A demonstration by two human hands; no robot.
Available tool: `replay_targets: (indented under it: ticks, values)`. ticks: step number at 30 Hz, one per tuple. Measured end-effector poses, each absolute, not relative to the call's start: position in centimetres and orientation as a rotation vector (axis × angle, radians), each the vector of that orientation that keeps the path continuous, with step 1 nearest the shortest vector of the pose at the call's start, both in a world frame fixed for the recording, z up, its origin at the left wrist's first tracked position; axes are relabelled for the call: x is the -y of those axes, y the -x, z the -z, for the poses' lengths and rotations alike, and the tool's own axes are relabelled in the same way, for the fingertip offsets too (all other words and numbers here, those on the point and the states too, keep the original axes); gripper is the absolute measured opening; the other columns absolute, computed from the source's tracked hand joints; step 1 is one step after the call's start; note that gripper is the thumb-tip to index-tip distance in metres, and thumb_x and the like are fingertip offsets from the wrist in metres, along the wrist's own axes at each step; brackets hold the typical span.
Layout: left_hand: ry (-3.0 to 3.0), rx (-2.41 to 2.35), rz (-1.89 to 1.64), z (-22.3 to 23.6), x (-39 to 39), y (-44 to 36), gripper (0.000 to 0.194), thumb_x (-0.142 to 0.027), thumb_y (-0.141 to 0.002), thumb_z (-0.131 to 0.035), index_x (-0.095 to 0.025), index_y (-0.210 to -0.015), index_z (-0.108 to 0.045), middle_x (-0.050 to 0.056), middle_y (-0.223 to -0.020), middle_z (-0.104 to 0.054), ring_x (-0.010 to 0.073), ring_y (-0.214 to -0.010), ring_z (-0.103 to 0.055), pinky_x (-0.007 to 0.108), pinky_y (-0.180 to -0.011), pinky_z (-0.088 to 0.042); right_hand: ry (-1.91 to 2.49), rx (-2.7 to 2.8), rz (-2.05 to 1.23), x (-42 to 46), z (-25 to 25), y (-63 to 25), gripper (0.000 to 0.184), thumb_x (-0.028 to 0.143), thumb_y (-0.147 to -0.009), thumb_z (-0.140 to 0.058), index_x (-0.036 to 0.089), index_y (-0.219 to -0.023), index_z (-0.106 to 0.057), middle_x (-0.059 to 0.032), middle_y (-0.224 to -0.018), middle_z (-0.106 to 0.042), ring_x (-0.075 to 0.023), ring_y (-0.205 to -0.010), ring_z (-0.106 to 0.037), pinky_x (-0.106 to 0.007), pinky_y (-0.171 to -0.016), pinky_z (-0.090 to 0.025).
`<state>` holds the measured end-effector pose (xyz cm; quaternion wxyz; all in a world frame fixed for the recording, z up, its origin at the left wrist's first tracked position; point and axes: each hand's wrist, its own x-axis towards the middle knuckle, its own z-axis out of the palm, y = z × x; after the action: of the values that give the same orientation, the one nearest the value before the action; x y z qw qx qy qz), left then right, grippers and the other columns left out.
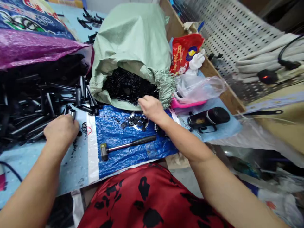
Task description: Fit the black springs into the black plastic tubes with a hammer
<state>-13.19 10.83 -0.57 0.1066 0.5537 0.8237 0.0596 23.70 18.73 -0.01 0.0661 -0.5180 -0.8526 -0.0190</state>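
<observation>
Head view: left hand [61, 129] fingers closed on a black tube [71, 111]; right hand [151, 107] fingers curled, picking black washers [133, 122], hold unclear; fitting seemingly follows.

Glossy blue tarp [123, 148]; woven green sack [130, 38], matt.

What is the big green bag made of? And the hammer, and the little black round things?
The green sack looks like woven plastic: its cut edge is frayed. The hammer seems to have a shiny metal shaft, a dull black ribbed grip, probably rubber, and a head too small to tell. The small black rings look like matte plastic or rubber.
</observation>
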Motion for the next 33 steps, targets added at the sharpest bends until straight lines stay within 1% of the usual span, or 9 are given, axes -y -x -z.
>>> replay_targets:
  ticks: [3, 8, 12, 15, 18, 24, 27, 29, 33]
  values:
    - [-1.628, -2.432, -0.233, 0.1, -9.8, 13.1, 0.029, -0.037, -0.077, -0.066, -0.017, -0.062, -0.050, 0.002, -0.066, -0.037, 0.0140, -0.061, -0.019, 0.028, -0.066, -0.013, 1.704, 2.728, 0.158, -23.1, -0.8, -22.9, 0.041, 0.013, -0.101, -0.036, 0.010, -0.118, -0.073, -0.0209, -0.120, -0.064, -0.0248, -0.103, -0.061, -0.035, -0.085, -0.045]
    - [-1.733, -2.421, -0.795, -0.9, -7.1, 12.7, 0.015, -0.033, -0.077, -0.065, -0.019, -0.073, -0.059, 0.002, -0.070, -0.052, 0.0181, -0.068, -0.044, 0.027, -0.065, -0.025, 1.737, 2.945, 0.137, -26.7, -0.4, -21.5, 0.045, 0.009, -0.096, -0.036, 0.009, -0.120, -0.074, -0.0255, -0.118, -0.064, -0.0304, -0.102, -0.064, -0.041, -0.084, -0.049]
    - [-1.129, -2.053, -1.275, -0.5, -5.7, 11.6, 0.016, -0.028, -0.075, -0.070, -0.019, -0.079, -0.058, 0.001, -0.076, -0.067, 0.0150, -0.060, -0.058, 0.026, -0.059, -0.042, 1.640, 3.075, 0.157, -27.6, -0.5, -21.7, 0.046, 0.009, -0.097, -0.037, 0.011, -0.127, -0.071, -0.0235, -0.122, -0.064, -0.0299, -0.111, -0.063, -0.043, -0.094, -0.051]
    - [-0.774, -1.785, -1.458, 0.2, -5.5, 10.2, 0.022, -0.023, -0.072, -0.077, -0.018, -0.077, -0.057, -0.002, -0.067, -0.065, 0.0109, -0.050, -0.053, 0.022, -0.048, -0.038, 1.564, 3.138, 0.146, -27.4, -1.1, -21.9, 0.046, 0.010, -0.099, -0.036, 0.014, -0.131, -0.069, -0.0219, -0.138, -0.057, -0.0342, -0.127, -0.056, -0.046, -0.101, -0.048]
    - [-0.692, -1.614, -1.565, 0.4, -5.3, 8.7, 0.030, -0.026, -0.072, -0.082, -0.018, -0.089, -0.058, -0.005, -0.062, -0.060, 0.0085, -0.045, -0.045, 0.020, -0.041, -0.031, 1.396, 3.161, 0.143, -26.7, -1.6, -21.8, 0.044, 0.012, -0.101, -0.036, 0.015, -0.132, -0.066, -0.0201, -0.151, -0.050, -0.0357, -0.134, -0.050, -0.048, -0.106, -0.044]
    - [-0.505, -1.473, -1.502, -0.3, -3.8, 7.2, 0.054, -0.034, -0.058, -0.095, -0.019, -0.093, -0.056, -0.002, -0.066, -0.066, 0.0109, -0.047, -0.054, 0.020, -0.044, -0.040, 1.316, 3.164, 0.128, -25.2, -2.0, -21.9, 0.041, 0.020, -0.106, -0.027, 0.010, -0.132, -0.058, -0.0183, -0.120, -0.065, -0.0268, -0.107, -0.060, -0.041, -0.099, -0.043]
    - [-0.506, -1.399, -1.445, -0.2, -2.7, 7.0, 0.055, -0.038, -0.063, -0.093, -0.022, -0.096, -0.052, -0.002, -0.065, -0.067, 0.0117, -0.043, -0.052, 0.021, -0.042, -0.039, 1.263, 2.910, -0.259, -23.0, -2.0, -22.1, 0.035, 0.030, -0.105, -0.040, 0.011, -0.128, -0.058, -0.0170, -0.120, -0.065, -0.0238, -0.105, -0.061, -0.038, -0.097, -0.046]
    - [-0.518, -1.382, -1.419, 0.1, -2.1, 6.8, 0.053, -0.042, -0.068, -0.091, -0.022, -0.101, -0.055, -0.002, -0.064, -0.067, 0.0110, -0.043, -0.051, 0.020, -0.042, -0.039, 1.184, 2.581, -0.771, -20.4, -1.7, -21.8, 0.036, 0.039, -0.104, -0.045, 0.012, -0.126, -0.056, -0.0129, -0.112, -0.066, -0.0191, -0.098, -0.062, -0.035, -0.095, -0.050]
    - [-0.539, -1.353, -1.361, 0.6, -1.7, 5.5, 0.060, -0.046, -0.067, -0.091, -0.022, -0.108, -0.055, -0.001, -0.071, -0.072, 0.0119, -0.044, -0.054, 0.022, -0.044, -0.042, 1.095, 1.517, -1.880, -14.4, -0.4, -19.3, 0.062, 0.073, -0.101, -0.036, 0.016, -0.119, -0.053, -0.0027, -0.088, -0.060, -0.0103, -0.072, -0.058, -0.026, -0.071, -0.052]
